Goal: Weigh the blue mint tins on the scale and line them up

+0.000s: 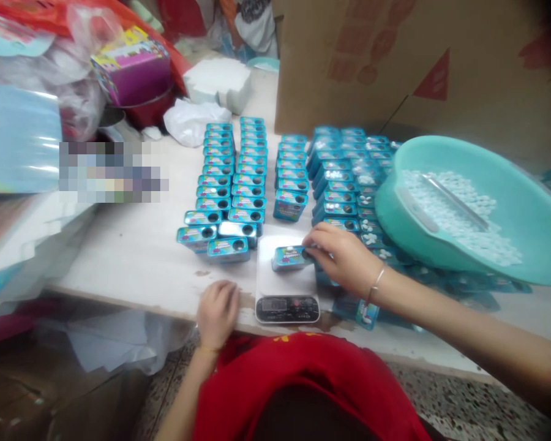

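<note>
A small blue tin [287, 257] with printed lettering and a dark round hole at one end is at the white digital scale [280, 285]. My right hand [344, 251] pinches that tin's right end between thumb and fingers. Whether the tin rests fully on the scale I cannot tell. At the table's front edge, left of the scale, my left hand [218, 312] lies with its fingers curled in and nothing visible in them. Behind the scale several similar blue tins [248, 197] stand in rows; some on the right carry small white pellets on top.
A turquoise basin [468, 159] of white pellets [463, 214], with a metal strip inside, sits on tins at the right. A large cardboard box [340, 79] stands behind. Plastic bags, a purple box [140, 76] and a white bag [195, 119] crowd the back left.
</note>
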The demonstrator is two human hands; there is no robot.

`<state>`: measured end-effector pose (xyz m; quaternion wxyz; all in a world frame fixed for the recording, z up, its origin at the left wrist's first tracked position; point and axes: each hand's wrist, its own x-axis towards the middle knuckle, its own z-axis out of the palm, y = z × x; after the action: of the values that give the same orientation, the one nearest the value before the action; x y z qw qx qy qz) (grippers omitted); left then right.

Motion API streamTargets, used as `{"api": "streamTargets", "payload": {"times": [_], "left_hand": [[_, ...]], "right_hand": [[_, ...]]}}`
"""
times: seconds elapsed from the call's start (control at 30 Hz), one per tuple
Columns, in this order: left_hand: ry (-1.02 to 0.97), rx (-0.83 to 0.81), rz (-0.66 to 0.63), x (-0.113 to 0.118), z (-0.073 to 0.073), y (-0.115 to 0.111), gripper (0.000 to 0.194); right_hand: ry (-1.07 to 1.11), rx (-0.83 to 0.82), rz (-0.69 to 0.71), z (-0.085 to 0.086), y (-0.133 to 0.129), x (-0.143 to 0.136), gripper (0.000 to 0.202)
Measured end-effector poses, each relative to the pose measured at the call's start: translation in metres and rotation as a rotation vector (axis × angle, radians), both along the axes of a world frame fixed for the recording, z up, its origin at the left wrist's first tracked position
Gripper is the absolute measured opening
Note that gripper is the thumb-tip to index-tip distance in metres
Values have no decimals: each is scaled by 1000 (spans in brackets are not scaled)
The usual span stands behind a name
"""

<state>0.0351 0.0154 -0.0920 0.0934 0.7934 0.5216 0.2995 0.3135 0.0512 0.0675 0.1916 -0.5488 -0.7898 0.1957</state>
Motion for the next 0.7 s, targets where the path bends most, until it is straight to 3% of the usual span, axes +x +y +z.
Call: {"api": "streamTargets", "payload": {"times": [0.47,0.57,0.7], "left_hand": [[1,-12,8,1,1,0,14],[-2,-10,-1,0,1,-1,13],[-113,-39,-36,1,10,-2,16]], "right_hand": [[34,-103,25,8,5,0,19],[205,-164,-108,17,1,4,15],[762,-550,-445,32,-21,16,15]]}}
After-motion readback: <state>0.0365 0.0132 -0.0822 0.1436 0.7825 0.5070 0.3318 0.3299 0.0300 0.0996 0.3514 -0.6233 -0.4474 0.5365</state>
